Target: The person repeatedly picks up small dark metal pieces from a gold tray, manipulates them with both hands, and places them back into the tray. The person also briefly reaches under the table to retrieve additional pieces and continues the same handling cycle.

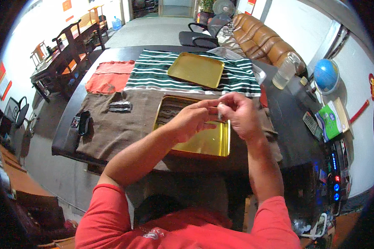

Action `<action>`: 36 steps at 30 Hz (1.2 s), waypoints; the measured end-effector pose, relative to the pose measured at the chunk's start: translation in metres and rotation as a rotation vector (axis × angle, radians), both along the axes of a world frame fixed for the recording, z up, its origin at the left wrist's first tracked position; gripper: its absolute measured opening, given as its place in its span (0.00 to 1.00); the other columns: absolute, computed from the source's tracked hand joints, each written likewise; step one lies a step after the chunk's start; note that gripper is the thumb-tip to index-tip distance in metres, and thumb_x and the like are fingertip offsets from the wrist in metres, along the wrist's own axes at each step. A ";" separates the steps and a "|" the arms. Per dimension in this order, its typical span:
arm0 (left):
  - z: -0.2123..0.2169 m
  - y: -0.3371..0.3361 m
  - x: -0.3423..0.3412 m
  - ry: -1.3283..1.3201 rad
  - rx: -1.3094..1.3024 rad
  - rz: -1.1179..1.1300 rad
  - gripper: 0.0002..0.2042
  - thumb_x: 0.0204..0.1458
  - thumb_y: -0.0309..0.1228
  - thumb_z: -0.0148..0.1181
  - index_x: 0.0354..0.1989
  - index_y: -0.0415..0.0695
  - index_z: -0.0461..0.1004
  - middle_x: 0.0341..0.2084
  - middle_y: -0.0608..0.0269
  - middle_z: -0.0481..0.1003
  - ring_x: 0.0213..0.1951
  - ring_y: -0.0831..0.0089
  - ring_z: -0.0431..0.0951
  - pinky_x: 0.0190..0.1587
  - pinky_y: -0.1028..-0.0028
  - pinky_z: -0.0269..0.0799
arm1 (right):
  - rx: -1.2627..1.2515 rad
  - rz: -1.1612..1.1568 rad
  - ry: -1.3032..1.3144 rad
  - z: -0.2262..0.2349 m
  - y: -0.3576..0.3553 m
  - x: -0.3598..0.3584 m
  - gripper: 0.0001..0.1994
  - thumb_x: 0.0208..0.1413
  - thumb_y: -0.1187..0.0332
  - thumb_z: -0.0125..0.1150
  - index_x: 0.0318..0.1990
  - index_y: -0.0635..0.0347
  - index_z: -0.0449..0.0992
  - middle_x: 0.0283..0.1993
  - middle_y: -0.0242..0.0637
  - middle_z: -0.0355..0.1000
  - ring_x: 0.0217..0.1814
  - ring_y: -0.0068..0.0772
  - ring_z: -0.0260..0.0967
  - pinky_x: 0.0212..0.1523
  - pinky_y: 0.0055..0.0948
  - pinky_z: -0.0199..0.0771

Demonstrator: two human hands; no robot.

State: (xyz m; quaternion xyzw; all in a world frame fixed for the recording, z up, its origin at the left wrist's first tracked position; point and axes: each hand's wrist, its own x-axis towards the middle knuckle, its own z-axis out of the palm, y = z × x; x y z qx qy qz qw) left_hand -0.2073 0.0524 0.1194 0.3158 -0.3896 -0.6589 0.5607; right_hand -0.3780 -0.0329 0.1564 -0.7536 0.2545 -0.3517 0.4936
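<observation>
My left hand (192, 120) and my right hand (239, 116) meet above a shiny gold tray (203, 143). The right thumb and fingers are pinched together around something small and pale that I cannot make out. Against them press the left fingertips, bent in toward the same spot; what they grip is hidden. Dark wavy strips (170, 110) lie in the far left part of the tray, partly covered by my left hand. Bare gold metal shows in its near part.
A second gold tray (197, 69) rests on a green-and-white striped cloth (147, 74). On the brown cloth (112, 133) lie a small shiny packet (120, 106) and a watch (82, 123). A red cloth (110, 76), a clear jug (286, 72) and a globe (326, 74) stand around.
</observation>
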 end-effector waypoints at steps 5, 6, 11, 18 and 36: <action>-0.016 -0.008 0.012 0.325 0.059 0.159 0.23 0.62 0.32 0.48 0.65 0.37 0.64 0.55 0.54 0.74 0.55 0.63 0.76 0.61 0.59 0.71 | -0.479 -0.050 0.230 -0.007 0.001 0.046 0.13 0.53 0.70 0.68 0.45 0.63 0.78 0.40 0.43 0.75 0.37 0.33 0.76 0.38 0.32 0.79; -0.019 -0.008 0.016 0.413 0.092 0.162 0.23 0.62 0.33 0.48 0.64 0.36 0.65 0.54 0.53 0.74 0.54 0.62 0.77 0.61 0.59 0.72 | -0.450 -0.031 0.184 -0.007 -0.002 0.044 0.14 0.53 0.70 0.68 0.46 0.63 0.78 0.42 0.43 0.74 0.37 0.33 0.76 0.38 0.32 0.79; -0.027 -0.006 0.029 0.484 0.141 0.112 0.22 0.61 0.33 0.46 0.61 0.34 0.66 0.52 0.47 0.75 0.54 0.59 0.77 0.61 0.58 0.72 | -0.535 0.122 0.072 -0.008 -0.023 0.030 0.32 0.47 0.63 0.77 0.61 0.56 0.72 0.60 0.37 0.69 0.61 0.33 0.69 0.50 0.28 0.76; -0.031 -0.009 0.024 0.471 0.114 0.003 0.18 0.60 0.30 0.43 0.55 0.34 0.70 0.50 0.50 0.76 0.52 0.61 0.77 0.58 0.62 0.72 | -0.572 0.306 0.080 -0.043 -0.030 0.035 0.36 0.36 0.70 0.81 0.58 0.59 0.75 0.59 0.45 0.73 0.65 0.45 0.69 0.65 0.39 0.69; -0.025 0.005 0.015 0.022 0.051 0.172 0.17 0.66 0.26 0.47 0.61 0.38 0.66 0.37 0.62 0.73 0.37 0.72 0.75 0.38 0.72 0.73 | -0.249 0.266 -0.343 -0.057 -0.026 0.036 0.21 0.58 0.53 0.68 0.51 0.58 0.79 0.53 0.37 0.74 0.51 0.32 0.73 0.50 0.29 0.73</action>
